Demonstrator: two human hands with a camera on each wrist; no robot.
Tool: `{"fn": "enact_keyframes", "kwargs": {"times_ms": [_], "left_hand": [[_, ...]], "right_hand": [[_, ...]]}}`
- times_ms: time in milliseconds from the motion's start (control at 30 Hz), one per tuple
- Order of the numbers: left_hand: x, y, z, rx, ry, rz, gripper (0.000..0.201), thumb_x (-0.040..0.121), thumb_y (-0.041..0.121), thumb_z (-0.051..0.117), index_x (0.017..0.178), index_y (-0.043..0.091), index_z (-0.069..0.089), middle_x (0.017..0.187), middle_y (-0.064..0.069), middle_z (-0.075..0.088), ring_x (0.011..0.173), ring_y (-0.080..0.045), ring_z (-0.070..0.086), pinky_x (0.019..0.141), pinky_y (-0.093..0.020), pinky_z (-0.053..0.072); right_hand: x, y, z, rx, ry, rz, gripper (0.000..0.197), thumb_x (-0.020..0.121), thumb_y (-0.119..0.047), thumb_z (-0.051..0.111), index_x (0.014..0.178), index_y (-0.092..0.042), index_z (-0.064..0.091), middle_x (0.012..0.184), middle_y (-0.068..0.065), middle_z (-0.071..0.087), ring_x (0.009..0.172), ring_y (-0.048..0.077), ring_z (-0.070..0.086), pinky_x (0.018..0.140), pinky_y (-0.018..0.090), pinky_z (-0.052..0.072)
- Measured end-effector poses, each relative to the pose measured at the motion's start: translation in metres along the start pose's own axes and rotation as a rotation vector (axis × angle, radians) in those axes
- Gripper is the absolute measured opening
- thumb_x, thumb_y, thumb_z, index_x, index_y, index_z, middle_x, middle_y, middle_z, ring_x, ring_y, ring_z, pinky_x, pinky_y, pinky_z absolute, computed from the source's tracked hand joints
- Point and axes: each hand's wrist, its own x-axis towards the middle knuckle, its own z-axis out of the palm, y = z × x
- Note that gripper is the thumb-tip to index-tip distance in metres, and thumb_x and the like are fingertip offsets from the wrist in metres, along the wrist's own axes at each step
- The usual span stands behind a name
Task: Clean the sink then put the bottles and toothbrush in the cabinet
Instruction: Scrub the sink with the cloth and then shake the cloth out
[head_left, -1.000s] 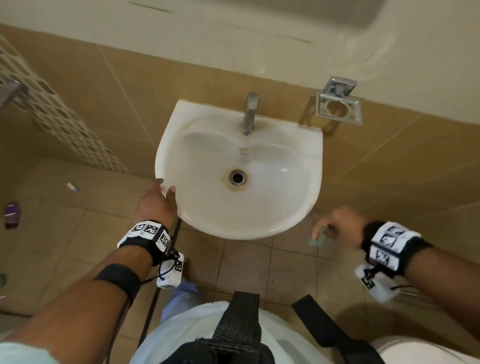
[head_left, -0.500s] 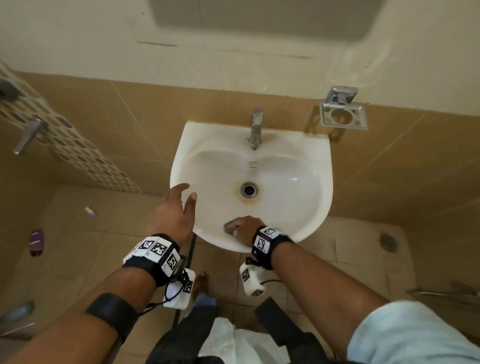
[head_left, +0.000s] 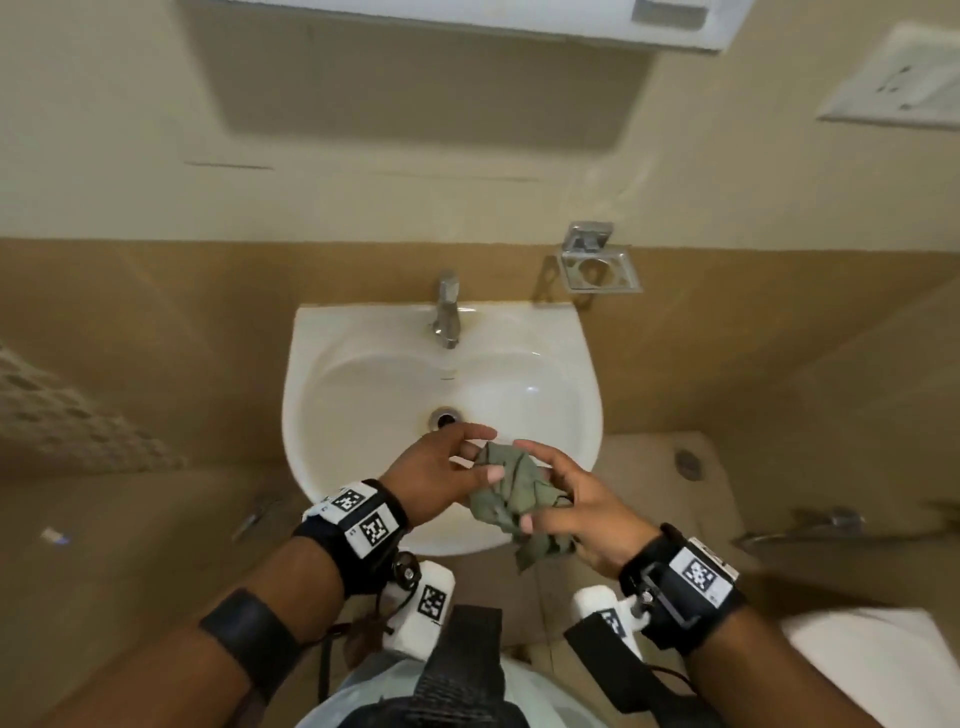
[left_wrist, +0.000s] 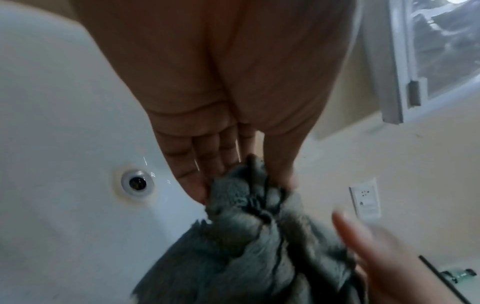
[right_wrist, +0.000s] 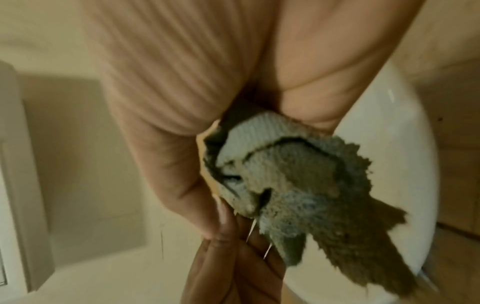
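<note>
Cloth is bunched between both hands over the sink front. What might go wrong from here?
1. The cloth is crumpled, with an end hanging past the sink rim; a loose grip in the right hand might drop it to the floor.
2. The left hand holds it only at the fingertips, so it may slip out.
3. Wiping with it bunched would likely miss the stained ring around the drain.

Wall-mounted white sink (head_left: 322, 332) with a chrome tap (head_left: 447, 312) upright at the middle of its back ledge and a round drain (head_left: 444, 417) at the bottom of the bowl, directly in front of the tap. Below the sink, a tan tiled floor (head_left: 130, 545), with a small round floor drain (head_left: 687, 464) right of the sink.
</note>
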Motion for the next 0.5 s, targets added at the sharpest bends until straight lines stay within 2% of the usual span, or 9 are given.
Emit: {"fn": "enact_keyframes", "kwargs": {"times_ms": [33,100,167,233,267,300,367,433,500], "left_hand": [[0.004,0.002,0.003,0.022,-0.044,-0.012,0.037,0.088,0.021,0.075,0.123,0.021,0.065,0.111,-0.012,0.066,0.089,-0.021,0.071,0.069,-0.029,0.059],[0.013,0.010,0.012,0.130,-0.162,-0.028,0.021,0.091,0.023,0.072,0.110,0.014,0.070,0.099,-0.011,0.070,0.076,-0.014,0.069,0.065,-0.026,0.058],[0.020,0.023,0.024,0.138,-0.252,-0.092,0.019,0.094,0.027,0.068,0.096,0.008,0.070,0.084,-0.010,0.068,0.065,-0.012,0.064,0.070,-0.029,0.060],[0.027,0.037,0.038,0.057,-0.257,-0.213,0.025,0.093,0.029,0.069,0.092,0.004,0.067,0.072,-0.008,0.057,0.054,-0.011,0.054,0.073,-0.034,0.061],[0.028,0.045,0.044,0.023,-0.250,-0.266,0.028,0.092,0.029,0.070,0.094,0.002,0.067,0.069,-0.006,0.051,0.049,-0.010,0.049,0.073,-0.036,0.061],[0.028,0.054,0.049,0.007,-0.260,-0.299,0.032,0.090,0.030,0.073,0.097,-0.002,0.068,0.067,-0.006,0.049,0.046,-0.009,0.047,0.072,-0.037,0.061],[0.024,0.077,0.061,-0.021,-0.321,-0.298,0.039,0.087,0.030,0.076,0.103,-0.005,0.070,0.074,-0.008,0.055,0.048,-0.008,0.046,0.073,-0.036,0.061],[0.019,0.098,0.070,-0.085,-0.391,-0.192,0.034,0.089,0.031,0.073,0.100,-0.001,0.072,0.077,-0.006,0.064,0.054,-0.010,0.046,0.078,-0.035,0.060],[0.020,0.112,0.077,-0.168,-0.368,-0.037,0.027,0.093,0.031,0.067,0.097,0.005,0.072,0.072,-0.002,0.067,0.056,-0.011,0.050,0.079,-0.034,0.058]], "right_hand": [[-0.006,0.003,-0.006,-0.087,0.103,-0.006,0.077,0.069,0.006,0.076,0.134,-0.030,0.054,0.125,0.018,0.059,0.111,0.033,0.065,0.101,0.052,0.051],[-0.020,0.010,-0.017,-0.194,0.323,-0.028,0.059,0.072,-0.008,0.082,0.123,-0.031,0.060,0.113,0.013,0.065,0.098,0.026,0.069,0.094,0.052,0.055],[-0.034,0.011,-0.022,-0.170,0.563,-0.048,0.032,0.084,-0.023,0.078,0.113,-0.023,0.065,0.101,0.011,0.075,0.092,0.026,0.073,0.087,0.046,0.059],[-0.046,0.011,-0.025,-0.032,0.741,-0.032,0.026,0.092,-0.030,0.069,0.111,-0.013,0.065,0.095,0.010,0.077,0.094,0.030,0.073,0.075,0.032,0.062],[-0.049,0.012,-0.026,0.105,0.747,-0.007,0.033,0.092,-0.031,0.068,0.116,-0.009,0.063,0.099,0.012,0.077,0.097,0.031,0.073,0.071,0.028,0.061],[-0.053,0.011,-0.028,0.277,0.705,0.009,0.043,0.090,-0.030,0.070,0.125,-0.008,0.057,0.106,0.014,0.075,0.100,0.031,0.072,0.073,0.029,0.061],[-0.070,0.003,-0.030,0.564,0.593,-0.015,0.068,0.081,-0.016,0.077,0.140,-0.014,0.044,0.120,0.018,0.070,0.108,0.032,0.070,0.085,0.041,0.061],[-0.090,-0.011,-0.033,0.636,0.547,-0.143,0.075,0.080,0.002,0.072,0.142,-0.024,0.041,0.122,0.019,0.069,0.115,0.036,0.065,0.091,0.048,0.056],[-0.110,-0.029,-0.038,0.597,0.545,-0.343,0.068,0.085,0.009,0.063,0.140,-0.027,0.043,0.122,0.018,0.069,0.117,0.036,0.064,0.092,0.046,0.056]]}}
